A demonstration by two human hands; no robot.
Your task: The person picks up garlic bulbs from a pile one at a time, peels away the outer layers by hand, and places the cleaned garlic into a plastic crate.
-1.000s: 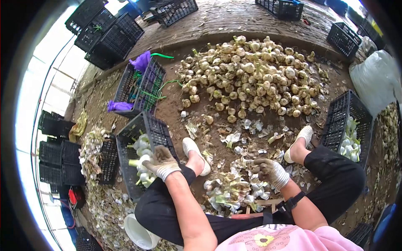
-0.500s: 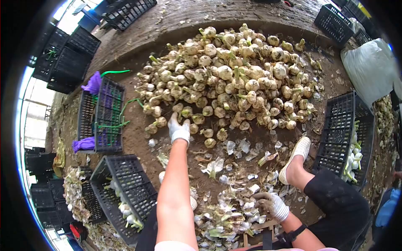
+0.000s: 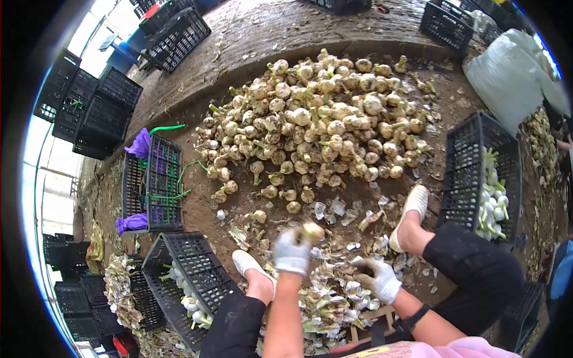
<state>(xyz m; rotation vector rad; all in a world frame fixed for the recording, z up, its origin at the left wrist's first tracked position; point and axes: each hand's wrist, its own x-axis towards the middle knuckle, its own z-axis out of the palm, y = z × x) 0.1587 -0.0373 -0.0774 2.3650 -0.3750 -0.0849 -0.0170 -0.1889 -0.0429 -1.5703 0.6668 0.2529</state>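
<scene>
My left hand point(image 3: 292, 250), in a white glove, is closed on a garlic bulb point(image 3: 312, 231) above the ground between my feet. To its right, my right hand point(image 3: 379, 279) wears a soiled glove and hangs over a heap of peeled skins point(image 3: 325, 304). Its fingers are curled, and what they hold, if anything, is too small to tell. Beyond both hands lies a large pile of unpeeled garlic bulbs point(image 3: 310, 119) with stems.
Black crates with white garlic stand at the left point(image 3: 200, 274) and right point(image 3: 465, 173). A crate with purple and green ties point(image 3: 164, 179) is at the left. A white sack point(image 3: 507, 77) stands at the back right. My feet flank the skins.
My left hand has come back from the pile's near edge toward me, now with a bulb in it. My right hand has stayed near the skins. The view has shifted a little.
</scene>
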